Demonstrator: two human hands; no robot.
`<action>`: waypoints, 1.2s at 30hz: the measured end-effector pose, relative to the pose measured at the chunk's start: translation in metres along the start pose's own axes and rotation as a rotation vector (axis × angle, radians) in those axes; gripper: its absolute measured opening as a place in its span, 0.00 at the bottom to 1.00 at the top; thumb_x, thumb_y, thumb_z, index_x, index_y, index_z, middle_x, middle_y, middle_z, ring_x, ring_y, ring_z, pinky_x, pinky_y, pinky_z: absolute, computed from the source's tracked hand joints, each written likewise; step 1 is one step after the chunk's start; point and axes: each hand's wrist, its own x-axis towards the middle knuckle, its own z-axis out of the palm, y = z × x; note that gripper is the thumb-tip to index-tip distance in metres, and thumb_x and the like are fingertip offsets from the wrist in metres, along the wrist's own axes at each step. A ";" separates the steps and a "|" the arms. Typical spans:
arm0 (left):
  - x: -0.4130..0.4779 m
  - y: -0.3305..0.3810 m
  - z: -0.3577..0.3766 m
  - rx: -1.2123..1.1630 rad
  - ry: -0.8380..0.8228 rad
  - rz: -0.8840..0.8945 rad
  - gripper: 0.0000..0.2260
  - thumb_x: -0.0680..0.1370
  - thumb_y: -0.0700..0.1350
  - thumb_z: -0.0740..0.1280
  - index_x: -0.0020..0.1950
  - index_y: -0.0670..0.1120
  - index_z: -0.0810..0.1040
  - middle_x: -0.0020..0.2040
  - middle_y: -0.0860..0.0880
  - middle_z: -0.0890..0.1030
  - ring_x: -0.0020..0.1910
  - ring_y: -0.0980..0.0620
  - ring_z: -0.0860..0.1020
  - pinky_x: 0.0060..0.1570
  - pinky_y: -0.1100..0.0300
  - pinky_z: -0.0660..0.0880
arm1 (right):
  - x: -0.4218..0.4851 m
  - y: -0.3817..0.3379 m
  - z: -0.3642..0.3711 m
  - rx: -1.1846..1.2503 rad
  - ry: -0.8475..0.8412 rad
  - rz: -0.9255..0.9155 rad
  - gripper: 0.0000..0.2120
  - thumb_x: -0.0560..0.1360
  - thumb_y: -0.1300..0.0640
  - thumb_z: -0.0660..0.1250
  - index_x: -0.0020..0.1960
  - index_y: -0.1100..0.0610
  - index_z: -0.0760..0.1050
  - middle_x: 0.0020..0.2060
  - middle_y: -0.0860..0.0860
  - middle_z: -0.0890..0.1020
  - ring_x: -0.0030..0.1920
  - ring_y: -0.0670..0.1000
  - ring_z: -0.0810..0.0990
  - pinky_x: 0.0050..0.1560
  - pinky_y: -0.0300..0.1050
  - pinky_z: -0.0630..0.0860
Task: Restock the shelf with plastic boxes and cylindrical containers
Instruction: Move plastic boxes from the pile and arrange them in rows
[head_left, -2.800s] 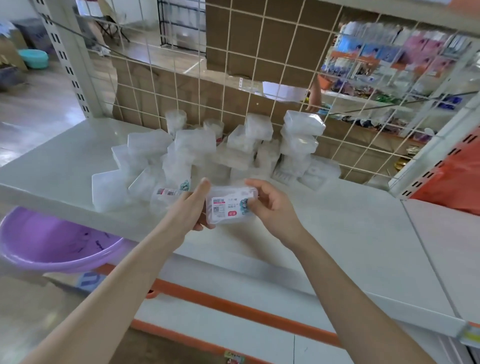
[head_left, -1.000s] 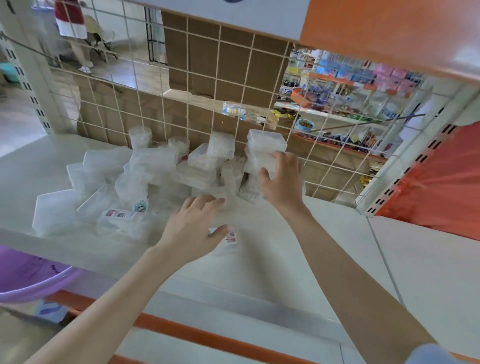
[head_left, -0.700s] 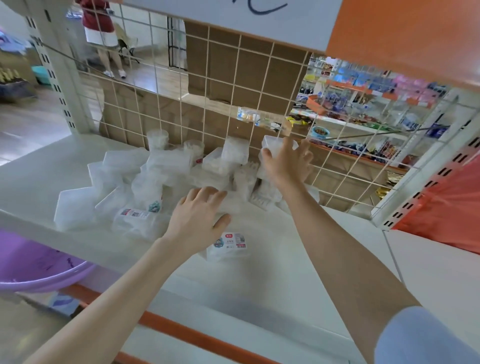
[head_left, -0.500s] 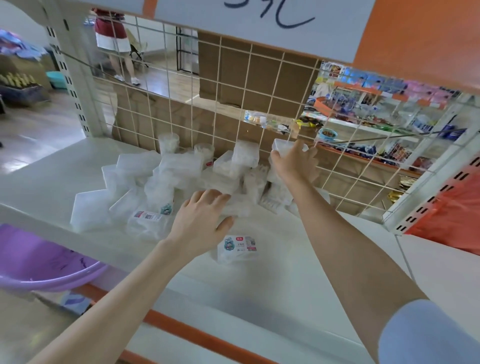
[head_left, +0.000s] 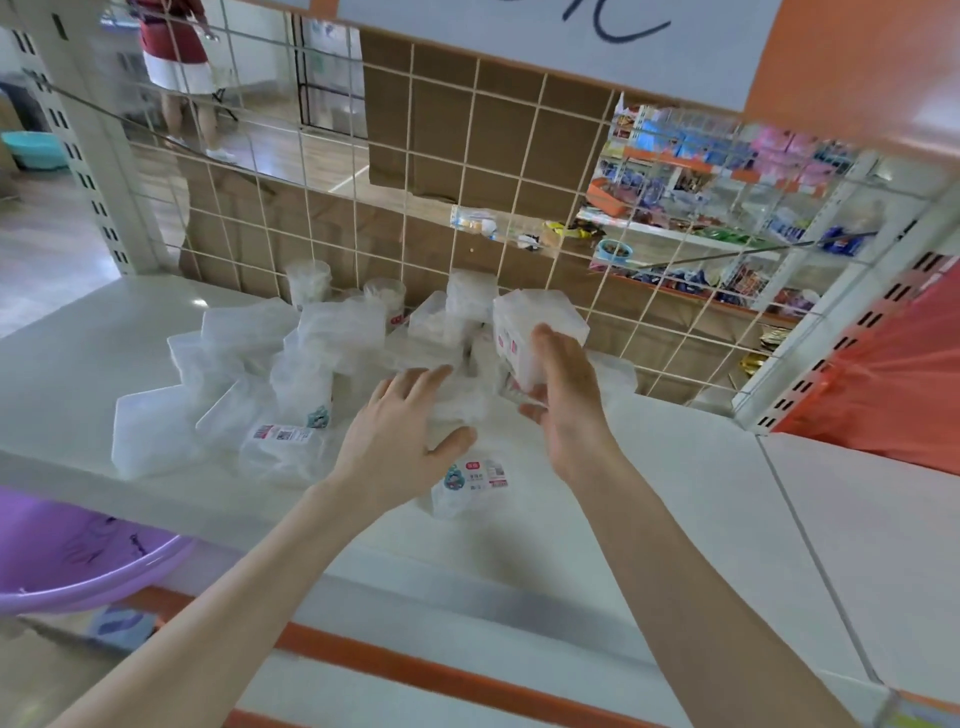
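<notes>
While right hand (head_left: 569, 410) grips boxes (head_left: 530, 325), left hand (head_left: 400, 441) splays.

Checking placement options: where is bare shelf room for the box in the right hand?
Bare shelf lies right of the right hand and its box, between grid and front edge, and left of the pile. Crowded: the pile along the grid, plus the labelled box by the left hand.
</notes>
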 end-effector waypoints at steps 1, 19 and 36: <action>0.000 0.002 0.000 -0.048 0.004 -0.011 0.31 0.73 0.55 0.67 0.73 0.47 0.62 0.68 0.47 0.68 0.66 0.45 0.66 0.57 0.53 0.67 | -0.006 0.005 -0.001 0.123 -0.036 0.101 0.09 0.76 0.44 0.58 0.51 0.47 0.72 0.54 0.51 0.78 0.46 0.50 0.78 0.45 0.45 0.71; -0.017 0.001 -0.001 -0.128 0.007 0.004 0.37 0.64 0.50 0.76 0.70 0.46 0.65 0.63 0.48 0.70 0.62 0.48 0.67 0.52 0.62 0.62 | -0.028 0.047 0.006 0.561 -0.336 0.488 0.28 0.76 0.38 0.49 0.53 0.57 0.77 0.42 0.60 0.83 0.39 0.60 0.82 0.41 0.47 0.78; -0.023 -0.007 0.001 -0.114 -0.205 0.114 0.33 0.67 0.48 0.74 0.70 0.47 0.68 0.66 0.52 0.71 0.63 0.51 0.70 0.57 0.64 0.63 | -0.028 0.051 -0.029 -0.972 -0.464 -0.551 0.28 0.67 0.61 0.72 0.66 0.54 0.71 0.64 0.51 0.68 0.63 0.54 0.65 0.61 0.40 0.62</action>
